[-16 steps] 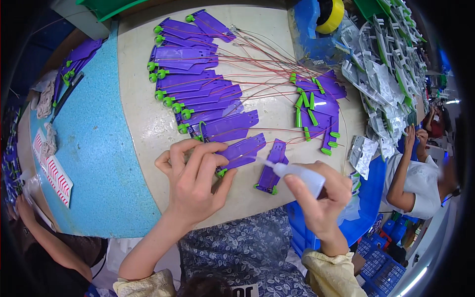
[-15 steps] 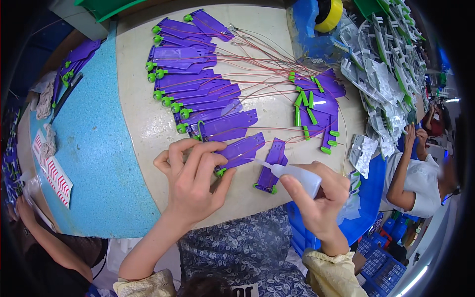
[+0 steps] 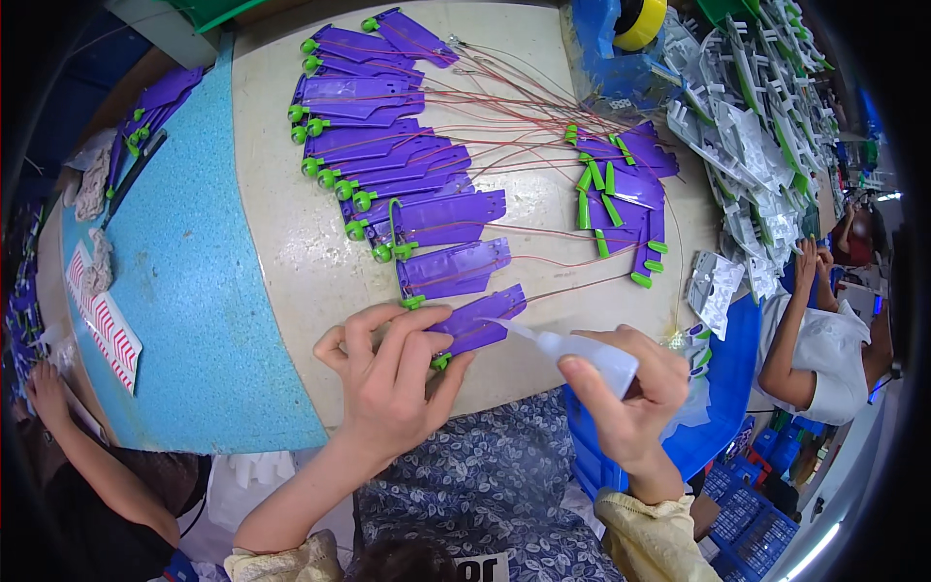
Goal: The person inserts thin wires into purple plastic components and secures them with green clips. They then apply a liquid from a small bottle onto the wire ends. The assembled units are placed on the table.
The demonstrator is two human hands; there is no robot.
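My left hand point(image 3: 388, 388) pinches the left, green-tipped end of a purple plastic piece point(image 3: 480, 328) near the table's front edge. In my right hand point(image 3: 635, 393) is a white squeeze bottle point(image 3: 603, 361), its thin nozzle pointing left with the tip at the top face of that piece. A thin red wire runs from the piece toward the right. Just beyond lies another purple piece point(image 3: 456, 269) with a green end, close to my left fingers but apart from them. Further back, a row of purple pieces point(image 3: 354, 94) with green knobs trails red wires.
To the right sits a cluster of purple pieces with green tabs point(image 3: 621, 209). Grey-white parts point(image 3: 742, 165) are heaped behind it, near a blue tape dispenser point(image 3: 601, 58). A blue mat point(image 3: 184, 291) covers the table's left. Co-workers sit on both sides.
My left hand has let go of the earlier purple piece, which now lies beyond it. It holds the nearer piece, now shifted left. The bottle has moved slightly right and nearer.
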